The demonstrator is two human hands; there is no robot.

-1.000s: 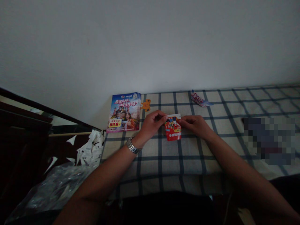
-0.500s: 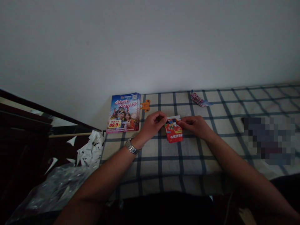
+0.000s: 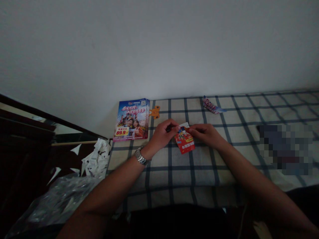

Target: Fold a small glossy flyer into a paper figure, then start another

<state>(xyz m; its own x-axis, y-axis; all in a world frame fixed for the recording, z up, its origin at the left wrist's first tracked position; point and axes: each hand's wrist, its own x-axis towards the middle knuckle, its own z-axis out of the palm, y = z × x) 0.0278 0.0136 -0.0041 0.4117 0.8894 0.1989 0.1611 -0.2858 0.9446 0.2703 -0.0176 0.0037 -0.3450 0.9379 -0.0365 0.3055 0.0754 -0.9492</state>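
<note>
A red printed paper [image 3: 186, 143] with cartoon figures and writing is held over the checked cloth, its upper edge showing white. My left hand [image 3: 164, 133], a metal watch [image 3: 142, 156] on its wrist, pinches the paper's upper left corner. At the upper right edge, my right hand [image 3: 204, 134] pinches the same paper between thumb and finger. The lower part of the paper hangs free between the hands. Left of my hands lies a stack of blue and pink flyers [image 3: 131, 120].
A checked cloth [image 3: 159, 172] covers the surface up to the wall [image 3: 159, 49]. A crumpled printed scrap [image 3: 211, 105] lies at the back. A bear figure [image 3: 155, 112] shows beside the flyers. Torn white paper [image 3: 97, 159] and a clear plastic bag [image 3: 62, 192] are at the left.
The paper's white upper edge has tilted, and less of the white strip shows between my fingers. The lower part has swung slightly. Both hands keep their pinch.
</note>
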